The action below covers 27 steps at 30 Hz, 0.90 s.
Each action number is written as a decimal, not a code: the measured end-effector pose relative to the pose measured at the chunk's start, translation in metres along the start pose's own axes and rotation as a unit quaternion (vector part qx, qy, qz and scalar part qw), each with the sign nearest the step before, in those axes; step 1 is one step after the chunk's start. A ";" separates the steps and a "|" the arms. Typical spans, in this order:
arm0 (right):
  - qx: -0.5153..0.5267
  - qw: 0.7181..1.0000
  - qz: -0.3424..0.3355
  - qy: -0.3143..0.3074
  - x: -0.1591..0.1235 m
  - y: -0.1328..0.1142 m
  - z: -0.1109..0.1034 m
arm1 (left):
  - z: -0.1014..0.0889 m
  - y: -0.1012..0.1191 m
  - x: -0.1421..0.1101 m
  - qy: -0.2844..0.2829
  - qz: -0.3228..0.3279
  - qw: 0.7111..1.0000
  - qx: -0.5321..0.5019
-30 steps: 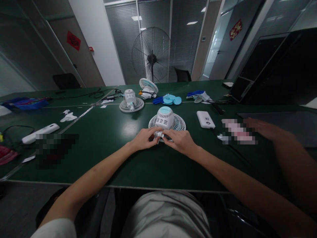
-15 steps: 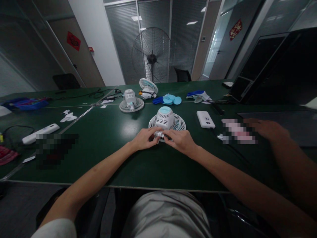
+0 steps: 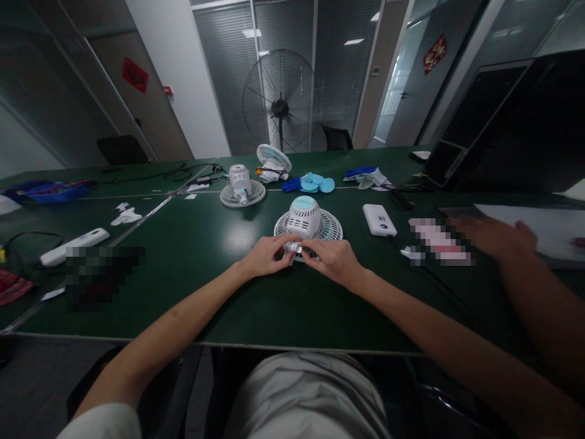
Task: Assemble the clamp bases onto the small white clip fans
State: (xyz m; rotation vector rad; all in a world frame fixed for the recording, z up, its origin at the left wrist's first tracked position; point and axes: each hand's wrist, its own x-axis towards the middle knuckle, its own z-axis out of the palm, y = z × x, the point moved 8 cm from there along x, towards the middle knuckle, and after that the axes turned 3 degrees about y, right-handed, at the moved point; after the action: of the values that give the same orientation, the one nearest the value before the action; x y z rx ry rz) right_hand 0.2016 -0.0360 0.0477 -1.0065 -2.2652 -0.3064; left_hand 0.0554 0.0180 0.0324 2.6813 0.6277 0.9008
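A small white fan [image 3: 305,219] lies grille down on the green table in front of me, its motor housing and light-blue round cap facing up. My left hand [image 3: 267,255] pinches a small white piece [image 3: 292,247] at the near side of the housing. From the other side, my right hand [image 3: 336,257] closes its fingertips on the same piece. The fingers cover much of it, so I cannot tell whether it is joined to the fan.
Behind are a second fan [image 3: 241,183], a third fan [image 3: 274,166], light-blue discs [image 3: 317,183] and gloves [image 3: 365,175]. A white power bank [image 3: 379,220] lies to the right. Another person's hand [image 3: 498,238] rests near a white sheet [image 3: 543,222]. A white bar-shaped device [image 3: 75,246] lies left.
A white sheet has come into view under the other person's hands at the right. My own hands and the fan look nearly unchanged.
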 end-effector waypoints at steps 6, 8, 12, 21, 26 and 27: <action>-0.001 1.000 0.005 0.018 0.000 0.000 0.000 | 0.000 -0.001 0.000 0.001 -0.004 1.000 0.002; 0.010 1.000 0.014 0.012 0.000 0.000 0.000 | -0.001 0.000 0.000 0.004 -0.003 1.000 0.002; 0.037 0.998 0.043 -0.007 0.001 0.004 0.000 | -0.002 0.002 0.000 0.004 0.003 1.000 -0.004; 0.060 0.996 0.062 -0.033 0.003 0.004 0.001 | -0.004 0.005 0.002 -0.010 -0.001 1.000 0.001; 0.094 0.991 0.097 -0.023 0.002 0.007 0.003 | -0.003 0.004 0.002 -0.010 -0.007 1.000 0.001; 0.108 0.988 0.110 -0.021 0.002 0.009 0.005 | -0.003 0.004 0.002 -0.011 -0.009 1.000 0.002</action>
State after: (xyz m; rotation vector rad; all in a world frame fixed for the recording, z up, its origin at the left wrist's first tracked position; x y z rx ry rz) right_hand 0.2047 -0.0269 0.0448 -1.1418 -2.1444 0.0529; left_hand 0.0563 0.0158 0.0369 2.6816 0.6471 0.8648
